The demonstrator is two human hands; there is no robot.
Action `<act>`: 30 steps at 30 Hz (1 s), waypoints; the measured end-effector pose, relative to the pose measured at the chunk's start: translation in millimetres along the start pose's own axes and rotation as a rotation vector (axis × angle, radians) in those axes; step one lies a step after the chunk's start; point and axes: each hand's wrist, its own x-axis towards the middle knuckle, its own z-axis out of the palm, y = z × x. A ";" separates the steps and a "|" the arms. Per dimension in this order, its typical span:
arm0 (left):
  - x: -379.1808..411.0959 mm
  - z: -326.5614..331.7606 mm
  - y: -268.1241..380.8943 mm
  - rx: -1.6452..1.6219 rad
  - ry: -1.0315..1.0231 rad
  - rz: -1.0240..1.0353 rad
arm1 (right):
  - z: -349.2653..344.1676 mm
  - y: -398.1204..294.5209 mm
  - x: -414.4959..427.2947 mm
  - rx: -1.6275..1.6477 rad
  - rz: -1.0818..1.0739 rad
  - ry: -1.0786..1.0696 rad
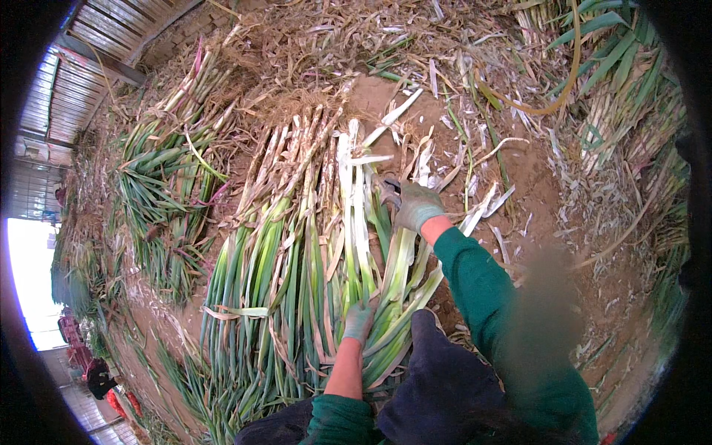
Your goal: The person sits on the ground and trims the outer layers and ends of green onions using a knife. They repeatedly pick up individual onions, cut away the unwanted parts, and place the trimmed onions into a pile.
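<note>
A wide row of long green onions (pixel 289 239) lies before me, brown dry skins on their shanks and roots at the far end. My left hand (pixel 359 322), in a pale worn glove, is closed around the green leaves of onions with bare white shanks (pixel 346 194). My right hand (pixel 414 204), gloved too, grips a small dark tool (pixel 391 184), its kind unclear, beside those white shanks. Peeled-back pale leaves (pixel 403 261) spread below my right hand. What the right fingers hold underneath is hidden.
Another pile of green onions (pixel 167 167) lies to the left, and more bundles (pixel 623 111) line the right side. A yellowish hose (pixel 548 108) curves over the dirt floor at the upper right. Dry peelings (pixel 345 44) litter the ground. A person (pixel 99 378) is at the far lower left.
</note>
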 end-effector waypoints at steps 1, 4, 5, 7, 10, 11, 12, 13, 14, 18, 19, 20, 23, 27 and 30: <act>-0.9 1.2 1.1 -0.018 -0.005 -0.007 | 0.1 2.1 3.4 0.009 0.009 0.016; -0.7 2.2 3.6 0.049 0.022 0.019 | -4.6 5.0 4.9 0.014 0.012 -0.056; 4.2 1.7 -6.2 0.089 0.037 0.000 | -2.8 1.5 -2.3 0.007 0.013 -0.082; 17.8 1.1 -26.3 0.167 0.061 -0.029 | 6.4 -4.8 -25.7 -0.014 0.019 -0.126; 16.6 3.9 -30.2 -0.049 -0.002 -0.031 | 7.4 -3.2 -28.5 0.033 -0.012 -0.165; 15.2 5.6 -26.3 -0.034 -0.004 -0.006 | 5.4 -2.1 -23.0 0.007 -0.017 -0.190; 13.7 7.0 -22.4 -0.019 -0.005 0.018 | 4.7 -2.1 -17.3 0.019 -0.031 -0.088; 13.1 8.3 -20.6 -0.005 -0.006 0.042 | 0.7 -1.2 -6.2 0.024 0.010 -0.113; 18.3 8.3 -30.0 0.057 -0.014 0.114 | -9.8 -2.9 8.1 0.032 0.044 -0.132; 25.4 8.5 -41.0 0.155 0.000 0.116 | -10.8 2.0 29.0 0.133 0.115 -0.050; 24.6 12.5 -34.1 0.143 0.001 0.050 | -6.1 12.4 23.5 0.117 0.099 -0.052; 21.3 8.2 -32.3 0.167 0.018 0.030 | -1.2 10.5 9.4 0.114 0.065 -0.066; 18.1 0.2 -37.8 0.155 0.078 -0.013 | -11.7 -11.6 -43.2 0.127 -0.018 -0.222; 33.2 1.7 -61.1 0.113 0.071 0.005 | -15.2 -20.0 -45.4 0.032 -0.127 -0.205; 30.3 12.7 -45.0 0.154 0.084 0.071 | -24.1 2.6 -10.8 -0.009 -0.057 -0.052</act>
